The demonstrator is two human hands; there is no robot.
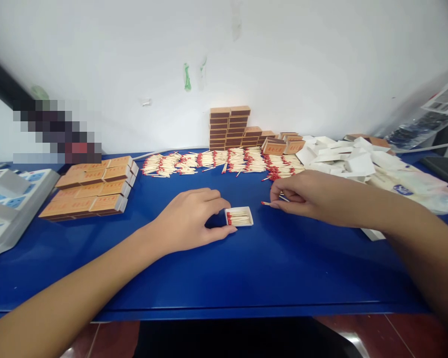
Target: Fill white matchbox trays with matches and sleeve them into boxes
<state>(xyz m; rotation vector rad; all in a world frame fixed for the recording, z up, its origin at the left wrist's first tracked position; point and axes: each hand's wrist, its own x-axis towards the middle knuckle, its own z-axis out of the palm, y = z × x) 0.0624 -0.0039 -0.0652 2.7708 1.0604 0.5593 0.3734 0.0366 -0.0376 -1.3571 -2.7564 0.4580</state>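
Note:
A small white matchbox tray (252, 217) lies in the middle of the blue table, partly filled with red-headed matches (241, 218) whose heads point left. Thumb and fingers of my left hand (194, 217) grip the tray at its left end. To the right of the tray, my right hand (296, 195) pinches a few matches (268, 204); a red head sticks out to the left of the fingertips. Behind both hands, a long row of loose matches (209, 160) stretches across the table, and my right hand is just in front of its right end.
Filled matchboxes (93, 191) are stacked at left beside a grey tray-like holder (26, 219). More matchboxes (228, 127) stand against the wall. A heap of white tray inners (338, 154) lies at right, near a plastic packet (406, 186). The table's front edge (224, 312) runs below.

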